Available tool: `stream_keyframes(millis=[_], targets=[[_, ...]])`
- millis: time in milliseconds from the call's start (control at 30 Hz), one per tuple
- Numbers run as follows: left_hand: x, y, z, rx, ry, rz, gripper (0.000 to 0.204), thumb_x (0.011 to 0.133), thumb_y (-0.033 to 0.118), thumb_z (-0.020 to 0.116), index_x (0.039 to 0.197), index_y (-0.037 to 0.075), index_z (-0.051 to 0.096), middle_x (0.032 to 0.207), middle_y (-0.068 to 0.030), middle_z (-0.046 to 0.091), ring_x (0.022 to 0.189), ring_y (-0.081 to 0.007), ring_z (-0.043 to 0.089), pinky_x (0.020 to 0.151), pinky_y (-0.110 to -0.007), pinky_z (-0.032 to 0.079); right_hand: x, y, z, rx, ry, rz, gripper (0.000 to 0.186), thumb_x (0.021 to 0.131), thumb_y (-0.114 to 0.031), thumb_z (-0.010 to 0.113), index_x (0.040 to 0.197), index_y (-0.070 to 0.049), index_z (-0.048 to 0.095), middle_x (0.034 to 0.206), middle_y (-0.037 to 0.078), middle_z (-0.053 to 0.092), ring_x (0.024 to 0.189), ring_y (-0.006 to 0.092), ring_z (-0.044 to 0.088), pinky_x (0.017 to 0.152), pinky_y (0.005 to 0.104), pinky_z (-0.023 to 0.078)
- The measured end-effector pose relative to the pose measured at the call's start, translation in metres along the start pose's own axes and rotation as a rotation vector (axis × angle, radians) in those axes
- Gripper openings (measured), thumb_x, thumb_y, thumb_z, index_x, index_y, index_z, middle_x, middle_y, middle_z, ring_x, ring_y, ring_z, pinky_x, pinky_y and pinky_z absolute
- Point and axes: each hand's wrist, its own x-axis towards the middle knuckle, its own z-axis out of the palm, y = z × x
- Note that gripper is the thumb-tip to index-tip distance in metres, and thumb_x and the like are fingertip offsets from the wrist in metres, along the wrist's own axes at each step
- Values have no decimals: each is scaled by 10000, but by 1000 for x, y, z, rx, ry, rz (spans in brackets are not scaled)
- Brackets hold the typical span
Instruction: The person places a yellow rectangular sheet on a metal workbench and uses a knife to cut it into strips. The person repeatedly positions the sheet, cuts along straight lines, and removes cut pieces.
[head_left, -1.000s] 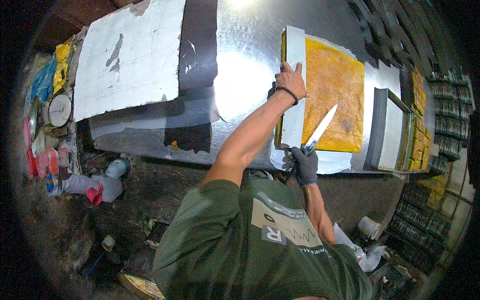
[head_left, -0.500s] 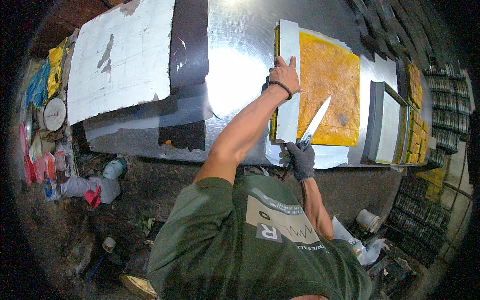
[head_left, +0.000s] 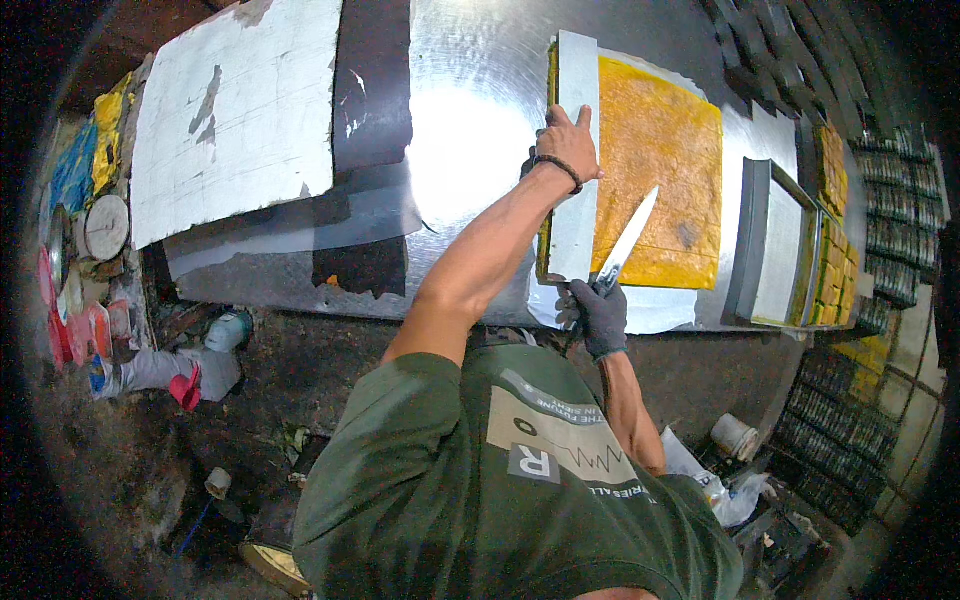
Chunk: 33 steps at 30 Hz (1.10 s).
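Observation:
My left hand (head_left: 569, 146) lies on a long pale straight strip (head_left: 573, 222), with its fingers spread and its thumb at the right edge. The strip runs along the left side of a flat, square orange-yellow slab (head_left: 660, 130); a thin yellow band of the slab shows beyond the strip. In a dark grey glove, my right hand (head_left: 604, 320) is closed round the handle of a knife (head_left: 630, 232) by the strip's near end. The blade points away and to the right above the slab's near left part. White sheeting (head_left: 668, 310) shows beneath the slab.
Everything stands on a shiny metal table (head_left: 475, 240). Left lie a large white worn sheet (head_left: 240, 110) and dark sheets (head_left: 372, 100). To the right are a metal frame (head_left: 750, 235) and cut yellow blocks (head_left: 835, 270). A round dial scale (head_left: 107, 228) sits far left.
The whole view has shifted slightly. My left hand stays on the strip, and the knife in my right hand has barely moved.

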Motion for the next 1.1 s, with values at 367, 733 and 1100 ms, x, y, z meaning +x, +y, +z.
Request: stream_keyframes(millis=[367,733,1100], targets=[[6,0,9,-9,7,-17,1097,668,473,876,1534,148,285,1313,-312,394,1134,-447,592,909,-445,549,3,-1,-1,-68,13,8,184,877,-76,679,963,57,586,765,162,677,561,228,660,472,343,549],[24,-4,50,103,84,-26,1082,688,405,862,1560,190,258,1292,-320,405,1043,-421,638,844,-430,582,5,-38,-26,-494,305,-325,270,844,-149,726,1012,-7,570,763,50,583,533,122,557,469,291,479],[22,-25,46,-160,22,71,1224,712,479,856,1599,160,75,1207,-327,568,1038,-417,660,855,-464,567,44,-108,-14,-481,79,-388,503,977,-196,537,1463,-83,468,785,93,627,534,114,543,500,313,469]])
